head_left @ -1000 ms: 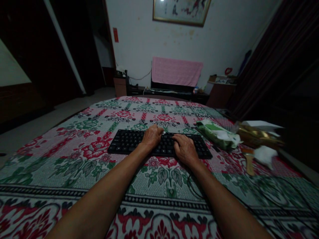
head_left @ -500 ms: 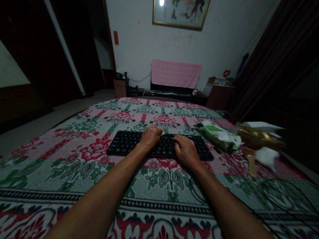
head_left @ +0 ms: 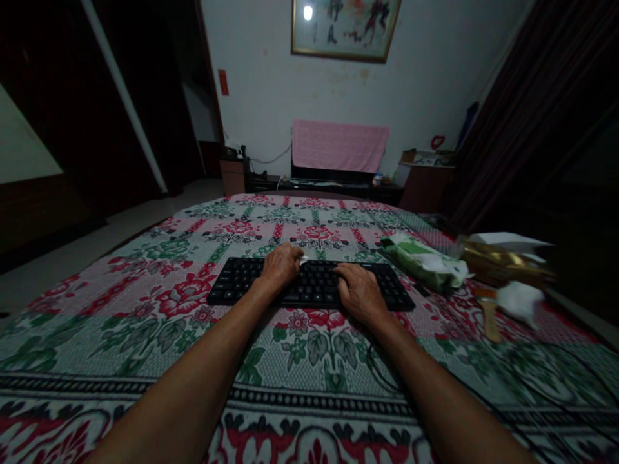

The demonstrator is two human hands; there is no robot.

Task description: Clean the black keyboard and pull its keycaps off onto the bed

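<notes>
A black keyboard [head_left: 316, 295] lies flat on the flowered cloth. Over its left-centre keys, my left hand [head_left: 280, 265] is closed on a white tissue [head_left: 304, 260], of which only a small edge shows past the fingertips. My right hand [head_left: 360, 290] rests on the right part of the keyboard, thumb apart from the fingers, which lie over the keys. Some of the keys are hidden under both hands.
To the right lie a green-and-white soft pack [head_left: 425, 264], a gold box [head_left: 503, 261], a brush with a wooden handle [head_left: 491, 321] and a crumpled white wad [head_left: 520, 301]. Dark cables [head_left: 476, 399] run across the flowered cloth [head_left: 184, 296] at the near right.
My left hand has slid left along the keyboard with the tissue. My right hand stays in the same place on the keys. The view has tilted slightly upward.
</notes>
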